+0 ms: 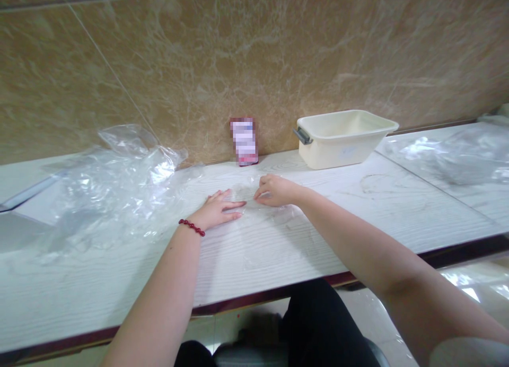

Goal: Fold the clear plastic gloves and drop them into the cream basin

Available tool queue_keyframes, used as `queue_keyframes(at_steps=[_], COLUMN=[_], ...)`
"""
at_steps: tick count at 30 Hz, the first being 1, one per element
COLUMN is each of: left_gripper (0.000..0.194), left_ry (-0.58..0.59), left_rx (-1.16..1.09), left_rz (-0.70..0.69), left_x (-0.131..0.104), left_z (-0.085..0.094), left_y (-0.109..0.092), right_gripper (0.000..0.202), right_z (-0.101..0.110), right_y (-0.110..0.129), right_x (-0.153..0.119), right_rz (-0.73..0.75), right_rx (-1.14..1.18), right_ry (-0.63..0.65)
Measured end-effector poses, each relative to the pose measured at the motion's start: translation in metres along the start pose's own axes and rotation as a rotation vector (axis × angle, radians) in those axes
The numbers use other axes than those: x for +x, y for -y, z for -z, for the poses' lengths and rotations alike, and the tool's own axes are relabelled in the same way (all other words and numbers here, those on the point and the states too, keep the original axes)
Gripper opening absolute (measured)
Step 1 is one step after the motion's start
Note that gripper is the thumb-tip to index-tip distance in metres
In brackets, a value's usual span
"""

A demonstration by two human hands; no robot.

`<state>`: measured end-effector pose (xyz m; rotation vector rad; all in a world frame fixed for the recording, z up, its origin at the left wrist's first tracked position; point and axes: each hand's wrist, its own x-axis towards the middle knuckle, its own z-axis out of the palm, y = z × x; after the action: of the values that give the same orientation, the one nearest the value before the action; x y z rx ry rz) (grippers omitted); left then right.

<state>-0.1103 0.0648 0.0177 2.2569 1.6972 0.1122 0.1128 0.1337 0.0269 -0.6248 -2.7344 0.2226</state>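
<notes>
A thin clear plastic bag lies flat on the table, its edges hard to make out against the pale surface. On its left part rests my left hand, palm down with fingers spread, wearing a red bead bracelet at the wrist. Just to the right, my right hand has its fingers curled and pinched together at the bag. Its fingertips are close to those of my left hand. What exactly sits between the right fingertips is too small to see, apart from the plastic film.
A heap of crumpled clear plastic bags spreads over the table's left side. Against the marbled wall lean a phone with a blurred screen and, farther right, stands a cream plastic bin with a grey handle. More clear plastic lies far right.
</notes>
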Motion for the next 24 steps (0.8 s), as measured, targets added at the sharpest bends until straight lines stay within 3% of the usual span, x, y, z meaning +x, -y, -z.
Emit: queue_keyframes(at_steps=[13, 16, 24], left_gripper=[0.052, 0.051, 0.044], left_ry=[0.034, 0.009, -0.193], left_rx=[-0.007, -0.027, -0.061], left_rz=[-0.003, -0.046, -0.082], left_x=[0.0, -0.002, -0.001], left_z=[0.0, 0.004, 0.009], left_y=[0.007, 0.006, 0.004], right_gripper=[0.029, 0.028, 0.023], right_z=[0.004, 0.007, 0.031], right_y=[-0.019, -0.019, -0.004], right_x=[-0.001, -0.004, -0.009], right_rz=[-0.058, -0.085, -0.266], right_rx=[0.0, -0.012, -0.118], right_ry=[0.204, 0.17, 0.007])
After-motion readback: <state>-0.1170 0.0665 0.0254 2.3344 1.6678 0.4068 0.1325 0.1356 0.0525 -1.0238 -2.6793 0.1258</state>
